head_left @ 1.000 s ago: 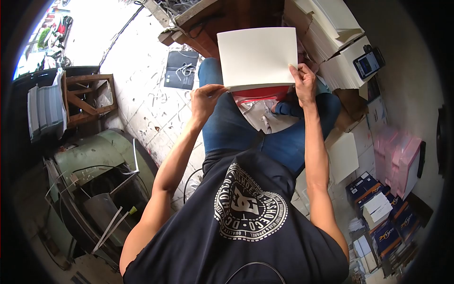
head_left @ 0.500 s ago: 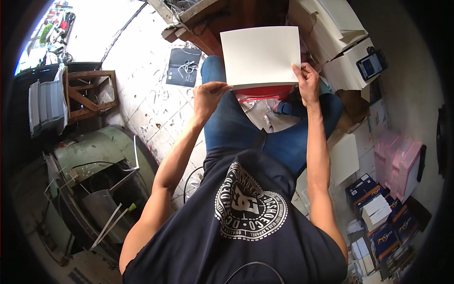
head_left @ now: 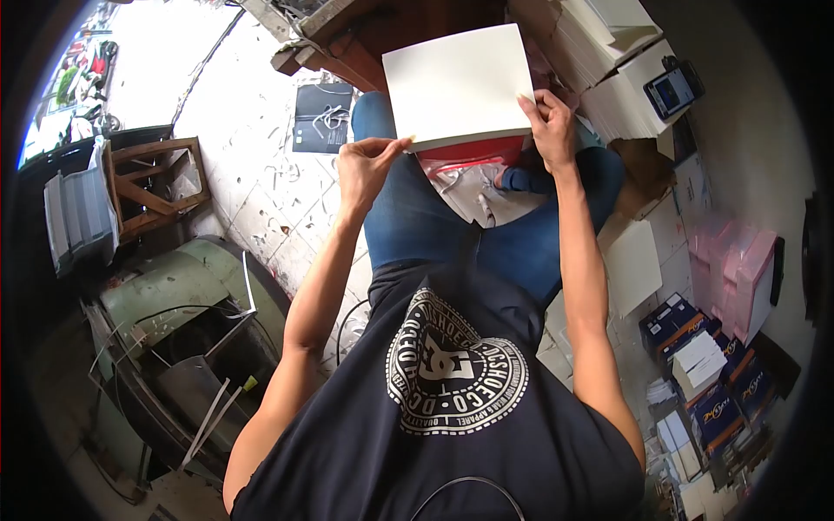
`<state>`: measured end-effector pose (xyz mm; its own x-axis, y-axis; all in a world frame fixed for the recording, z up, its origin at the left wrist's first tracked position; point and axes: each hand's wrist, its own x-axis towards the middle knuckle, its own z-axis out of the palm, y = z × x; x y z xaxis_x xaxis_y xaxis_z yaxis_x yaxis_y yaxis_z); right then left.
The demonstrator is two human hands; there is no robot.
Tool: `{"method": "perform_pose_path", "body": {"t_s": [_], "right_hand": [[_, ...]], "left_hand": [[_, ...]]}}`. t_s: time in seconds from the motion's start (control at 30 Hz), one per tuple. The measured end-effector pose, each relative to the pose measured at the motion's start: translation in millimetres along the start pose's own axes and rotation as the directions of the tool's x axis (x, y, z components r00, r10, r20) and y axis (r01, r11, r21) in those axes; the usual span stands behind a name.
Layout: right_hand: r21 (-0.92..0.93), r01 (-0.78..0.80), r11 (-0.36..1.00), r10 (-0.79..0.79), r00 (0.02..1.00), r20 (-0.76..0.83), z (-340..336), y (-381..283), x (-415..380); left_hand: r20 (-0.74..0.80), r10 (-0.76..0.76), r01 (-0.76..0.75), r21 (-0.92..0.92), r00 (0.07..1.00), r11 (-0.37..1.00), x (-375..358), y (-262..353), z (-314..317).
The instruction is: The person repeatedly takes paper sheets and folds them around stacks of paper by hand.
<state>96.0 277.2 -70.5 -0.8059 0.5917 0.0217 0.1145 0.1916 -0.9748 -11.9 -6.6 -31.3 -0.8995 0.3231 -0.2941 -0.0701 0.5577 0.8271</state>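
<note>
White paper (head_left: 456,82), a sheet or thin stack, is stretched between my two hands above a red surface (head_left: 465,154) between my knees. My left hand (head_left: 368,172) pinches its near left corner between thumb and fingertips. At the near right corner, my right hand (head_left: 552,132) grips the edge with the thumb on top and the fingers curled. The near edge looks slightly thick and bends a little downward. Whatever lies directly beneath the paper is hidden, apart from the red strip and some clear plastic along its front.
Tall stacks of paper (head_left: 627,108) stand at the right, with a phone (head_left: 672,93) mounted beside them. A black folder (head_left: 321,122) lies on the littered floor. To the left are a wooden frame (head_left: 156,207) and a green machine (head_left: 187,282); pink packages (head_left: 732,278) sit right.
The whole view has shifted and turned slightly, so paper and hands appear further up and left. Both hands keep their hold on the paper's near corners.
</note>
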Motion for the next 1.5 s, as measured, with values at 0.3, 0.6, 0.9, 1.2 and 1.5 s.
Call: {"method": "perform_pose_path", "body": {"t_s": [0.3,0.6,0.9,1.2,1.5], "right_hand": [[-0.28,0.181,0.943,-0.219,0.97,-0.109,-7,4,4],[-0.229,0.069,0.971,-0.115,0.973,-0.197,2,8,2],[-0.241,0.091,0.966,-0.142,0.968,-0.205,4,21,2],[-0.26,0.108,0.96,-0.166,0.963,-0.211,1,19,5],[-0.295,0.199,0.935,-0.263,0.945,-0.195,3,23,4]], "left_hand": [[-0.016,-0.242,0.23,-0.263,0.97,0.937,4,-8,12],[-0.04,-0.245,0.227,-0.259,0.969,0.939,2,-11,15],[-0.044,-0.217,0.194,-0.302,0.975,0.933,3,-14,18],[-0.025,-0.219,0.197,-0.345,0.975,0.918,2,-13,16],[-0.045,-0.19,0.166,-0.319,0.981,0.933,1,-16,17]]}}
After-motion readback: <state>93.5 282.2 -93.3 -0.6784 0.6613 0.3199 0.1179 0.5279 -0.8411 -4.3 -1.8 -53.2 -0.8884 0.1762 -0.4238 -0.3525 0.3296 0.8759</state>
